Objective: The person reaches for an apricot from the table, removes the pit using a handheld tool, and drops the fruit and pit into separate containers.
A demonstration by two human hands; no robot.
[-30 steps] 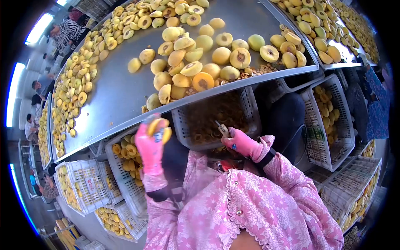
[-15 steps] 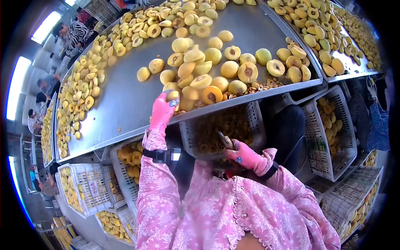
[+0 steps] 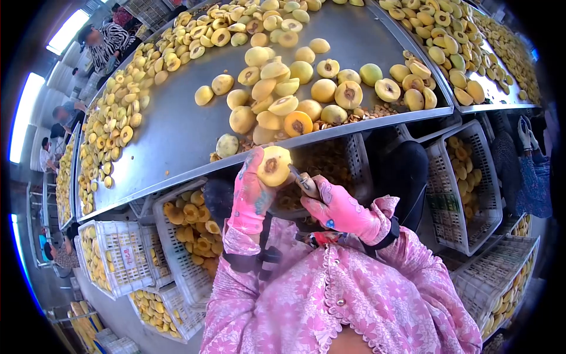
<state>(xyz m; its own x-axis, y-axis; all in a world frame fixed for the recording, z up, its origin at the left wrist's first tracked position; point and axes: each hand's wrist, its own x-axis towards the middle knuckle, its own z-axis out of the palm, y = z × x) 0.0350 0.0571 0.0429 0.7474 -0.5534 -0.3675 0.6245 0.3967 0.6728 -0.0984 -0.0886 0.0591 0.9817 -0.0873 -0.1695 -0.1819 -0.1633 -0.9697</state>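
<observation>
My left hand (image 3: 250, 189), in a pink glove, grips a yellow peach half (image 3: 275, 167) just in front of the table edge. Its cut face shows, with a brown centre. In my right hand (image 3: 342, 210), also gloved in pink, is a small pitting tool (image 3: 306, 184) with a light handle and a thin metal end. The metal tip is right at the peach half's right edge. Beyond my hands, a loose pile of peach halves (image 3: 275, 88) lies on the metal table (image 3: 177, 124). Broken brown pit pieces (image 3: 377, 112) lie along its front edge.
Beneath my hands, partly hidden, is a crate (image 3: 358, 168) of dark scraps. A white crate (image 3: 168, 215) of peach halves stands at my left, another (image 3: 433, 183) at my right. A person (image 3: 109, 47) sits across the table; a co-worker's gloved hand (image 3: 526, 133) is at far right.
My left hand has come back from the pile towards me, bringing a peach half. My right hand has moved up and left, bringing the pitting tool to the fruit.
</observation>
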